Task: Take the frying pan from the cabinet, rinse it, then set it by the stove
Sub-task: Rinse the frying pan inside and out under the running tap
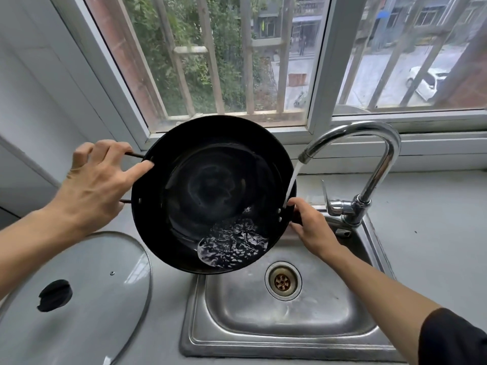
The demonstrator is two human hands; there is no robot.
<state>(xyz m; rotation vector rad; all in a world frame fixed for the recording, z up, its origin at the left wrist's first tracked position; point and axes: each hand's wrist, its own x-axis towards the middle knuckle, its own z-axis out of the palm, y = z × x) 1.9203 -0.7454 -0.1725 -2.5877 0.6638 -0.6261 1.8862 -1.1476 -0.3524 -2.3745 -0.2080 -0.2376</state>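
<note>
A black frying pan [210, 191] is held tilted over the steel sink [279, 335], its lower edge toward me. My left hand [97, 185] grips the wire handle on its left side, index finger lying on the rim. My right hand [311, 227] grips the handle on the pan's right side. Water streams from the chrome faucet [369, 154] onto the right rim and pools, rippling, in the low part of the pan. No stove is in view.
A glass lid [79, 299] with a black knob lies on the grey counter at the lower left. The sink's drain [282, 281] sits below the pan. A barred window [224, 61] fills the back wall. More counter [434, 233] extends right of the faucet.
</note>
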